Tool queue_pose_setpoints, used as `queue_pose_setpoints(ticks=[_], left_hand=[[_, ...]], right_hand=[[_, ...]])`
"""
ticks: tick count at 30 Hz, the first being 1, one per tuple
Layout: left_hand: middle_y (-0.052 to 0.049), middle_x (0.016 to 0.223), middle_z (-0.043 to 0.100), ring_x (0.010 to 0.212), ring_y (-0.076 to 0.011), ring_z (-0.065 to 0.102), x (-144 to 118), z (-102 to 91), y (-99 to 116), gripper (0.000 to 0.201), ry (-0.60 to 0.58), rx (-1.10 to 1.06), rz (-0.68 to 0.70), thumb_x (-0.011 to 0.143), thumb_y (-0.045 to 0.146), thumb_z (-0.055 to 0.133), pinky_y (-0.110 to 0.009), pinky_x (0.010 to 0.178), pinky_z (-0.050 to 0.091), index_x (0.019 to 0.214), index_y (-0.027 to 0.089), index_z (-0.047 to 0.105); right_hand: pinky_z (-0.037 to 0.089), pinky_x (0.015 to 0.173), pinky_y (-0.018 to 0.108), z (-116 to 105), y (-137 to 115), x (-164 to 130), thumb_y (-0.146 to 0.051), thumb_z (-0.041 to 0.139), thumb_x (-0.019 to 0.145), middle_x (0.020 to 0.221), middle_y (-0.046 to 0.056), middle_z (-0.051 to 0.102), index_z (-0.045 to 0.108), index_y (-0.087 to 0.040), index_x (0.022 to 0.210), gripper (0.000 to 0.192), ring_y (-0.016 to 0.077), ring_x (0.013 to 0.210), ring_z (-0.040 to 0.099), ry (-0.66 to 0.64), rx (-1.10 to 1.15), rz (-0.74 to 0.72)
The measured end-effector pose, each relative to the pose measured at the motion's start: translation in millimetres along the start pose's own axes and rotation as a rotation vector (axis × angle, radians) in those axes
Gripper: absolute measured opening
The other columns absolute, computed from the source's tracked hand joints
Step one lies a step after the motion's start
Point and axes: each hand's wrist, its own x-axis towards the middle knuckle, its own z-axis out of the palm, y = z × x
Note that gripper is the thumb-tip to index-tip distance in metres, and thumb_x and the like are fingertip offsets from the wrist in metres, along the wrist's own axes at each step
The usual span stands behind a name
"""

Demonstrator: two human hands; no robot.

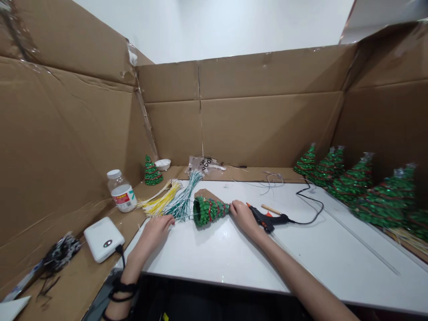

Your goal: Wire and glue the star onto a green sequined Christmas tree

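Note:
A small green tinsel Christmas tree (211,211) with red garland lies on its side above the white tabletop, its hollow base facing left. Its tip is pinched in the fingers of my right hand (243,217). My left hand (158,228) is closed around the end of a thin wire (185,216) that runs into the open base. Behind my left hand lie a bundle of green and white wires (183,197) and a bundle of yellow and white ones (162,201). A black glue gun (267,220) rests just right of my right hand.
Finished trees (357,178) stand along the right side; one small tree (152,171) is at the back left. A plastic jar (122,192), white bowl (163,165) and white device (104,239) sit on cardboard at left. Cardboard walls (267,120) enclose the table. The glue gun's cord (316,216) runs rightward.

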Motion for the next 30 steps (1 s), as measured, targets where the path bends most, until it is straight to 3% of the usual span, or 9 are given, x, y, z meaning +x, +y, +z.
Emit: queue_pose_setpoints(ticks=[10, 16, 21, 23, 26, 30], left_hand=[[-0.009, 0.090, 0.070, 0.085, -0.0232, 0.062, -12, 23.9, -46, 0.031, 0.159, -0.289, -0.037, 0.088, 0.033, 0.035, -0.033, 0.080, 0.045, 0.085, 0.018, 0.062], [-0.007, 0.075, 0.074, 0.073, -0.0237, 0.065, -7, 22.4, -47, 0.030, 0.255, -0.506, -0.174, 0.073, 0.039, 0.052, -0.034, 0.073, 0.049, 0.079, 0.016, 0.070], [-0.007, 0.065, 0.071, 0.054, -0.0190, 0.057, -9, 21.9, -42, 0.038, 0.296, -0.580, -0.253, 0.070, 0.045, 0.054, -0.028, 0.053, 0.044, 0.079, 0.012, 0.071], [-0.007, 0.065, 0.071, 0.051, -0.0183, 0.055, -10, 21.8, -40, 0.040, 0.309, -0.566, -0.286, 0.073, 0.045, 0.051, -0.027, 0.050, 0.042, 0.082, 0.011, 0.070], [-0.009, 0.078, 0.074, 0.067, -0.0224, 0.063, -11, 18.1, -39, 0.035, 0.304, -0.440, -0.257, 0.079, 0.038, 0.047, -0.030, 0.064, 0.047, 0.084, 0.014, 0.071], [-0.011, 0.104, 0.072, 0.099, -0.0307, 0.059, -17, 5.0, -22, 0.026, 0.230, -0.009, -0.175, 0.081, 0.025, 0.052, -0.041, 0.088, 0.042, 0.094, 0.018, 0.073]], right_hand=[[0.033, 0.067, 0.025, 2, 2, 0, -0.016, 0.039, 0.092, 0.078, 0.006, 0.062, 0.054, -0.018, 0.070, 0.027, 0.0158, 0.071, 0.052, -0.002, -0.027, 0.006], [0.033, 0.067, 0.025, 3, 2, 0, -0.017, 0.039, 0.093, 0.080, 0.007, 0.063, 0.053, -0.018, 0.071, 0.027, 0.0163, 0.072, 0.053, -0.010, -0.049, 0.008], [0.033, 0.068, 0.025, 2, 2, -1, -0.017, 0.037, 0.095, 0.080, 0.007, 0.062, 0.053, -0.018, 0.072, 0.028, 0.0161, 0.073, 0.053, -0.014, -0.054, 0.002], [0.033, 0.067, 0.025, 2, 2, -1, -0.017, 0.037, 0.095, 0.080, 0.006, 0.062, 0.053, -0.018, 0.072, 0.028, 0.0161, 0.073, 0.053, -0.015, -0.052, 0.001], [0.033, 0.067, 0.025, 3, 4, 0, -0.016, 0.037, 0.094, 0.080, 0.007, 0.062, 0.054, -0.017, 0.072, 0.028, 0.0162, 0.073, 0.053, -0.010, -0.047, -0.001], [0.034, 0.068, 0.025, 6, 6, 1, -0.016, 0.038, 0.094, 0.080, 0.006, 0.062, 0.054, -0.017, 0.072, 0.028, 0.0162, 0.075, 0.053, 0.000, -0.029, -0.008]])
